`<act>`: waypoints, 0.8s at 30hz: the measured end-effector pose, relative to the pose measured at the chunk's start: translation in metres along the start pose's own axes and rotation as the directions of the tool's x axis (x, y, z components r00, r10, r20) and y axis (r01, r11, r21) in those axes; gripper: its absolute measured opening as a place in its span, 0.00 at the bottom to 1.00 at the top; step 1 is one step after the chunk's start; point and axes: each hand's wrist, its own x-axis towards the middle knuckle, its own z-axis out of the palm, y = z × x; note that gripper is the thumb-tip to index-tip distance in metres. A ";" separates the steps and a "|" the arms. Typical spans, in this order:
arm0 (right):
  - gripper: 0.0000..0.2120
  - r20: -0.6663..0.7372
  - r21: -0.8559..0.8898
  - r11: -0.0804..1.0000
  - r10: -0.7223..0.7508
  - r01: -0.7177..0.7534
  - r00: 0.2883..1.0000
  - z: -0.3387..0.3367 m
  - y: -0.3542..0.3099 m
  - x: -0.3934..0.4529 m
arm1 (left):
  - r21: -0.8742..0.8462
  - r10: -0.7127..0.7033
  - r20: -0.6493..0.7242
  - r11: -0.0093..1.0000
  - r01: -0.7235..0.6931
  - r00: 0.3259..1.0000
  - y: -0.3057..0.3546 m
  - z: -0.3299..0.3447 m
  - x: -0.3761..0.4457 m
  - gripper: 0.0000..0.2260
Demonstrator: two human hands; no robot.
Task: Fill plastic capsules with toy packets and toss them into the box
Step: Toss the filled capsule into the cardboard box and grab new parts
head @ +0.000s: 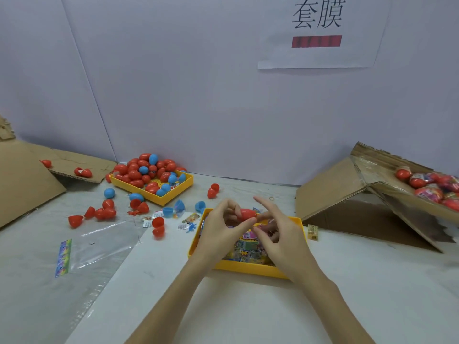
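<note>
— Red plastic is what sits between the hands: a red capsule (pixel 247 214), lying on its side, is pinched by the left hand (pixel 221 232) between thumb and fingers above the near yellow tray (pixel 244 268).

— And the right hand (pixel 278 234)?

— It is just beside the capsule's right end. Its forefinger sticks up and away, the other fingers are partly curled near the capsule; whether they grip anything cannot be told. The two hands are close together, nearly touching.

— What lies in that tray?

— Toy packets (pixel 248 244), bright and printed, heaped under the hands. The tray stands near the middle of the desk (pixel 248 306), towards its front.

— And the rest of the capsules?

— A second yellow tray (pixel 159 198) stands towards the back left of the desk, piled with red and blue capsules (pixel 149 170). More halves and whole ones are scattered (pixel 104 212) on the desk in front of and left of it, with a few small packets among them. An open red capsule (pixel 158 227) lies left of the near tray.

— Where is the box?

— The cardboard box (pixel 387 189) is at the right edge of the desk, tilted, with filled capsules (pixel 432 187) inside. A clear plastic bag (pixel 99 247) lies flat at the left front, and flattened cardboard (pixel 24 180) rests at the left edge. A paper sign (pixel 320 55) hangs on the wall behind.
</note>
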 end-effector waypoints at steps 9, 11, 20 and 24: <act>0.24 -0.033 -0.336 0.924 -0.208 0.185 0.978 0.010 -0.012 -0.005 | -0.103 0.038 0.182 0.995 -0.019 0.983 -0.005 -0.010 -0.009 0.10; 0.22 -0.110 -0.419 0.894 -0.222 0.157 0.969 0.012 -0.015 -0.005 | -0.063 0.046 0.176 0.997 -0.035 0.983 -0.005 -0.009 -0.010 0.07; 0.19 -0.088 -0.454 0.882 -0.183 0.124 0.979 0.015 -0.022 -0.005 | 0.039 -0.010 0.119 0.999 0.005 0.993 -0.004 -0.007 -0.010 0.18; 0.16 -0.047 -0.445 0.889 -0.149 0.113 0.988 0.013 -0.021 -0.004 | 0.044 -0.053 0.139 0.998 0.047 0.989 -0.002 -0.007 -0.011 0.17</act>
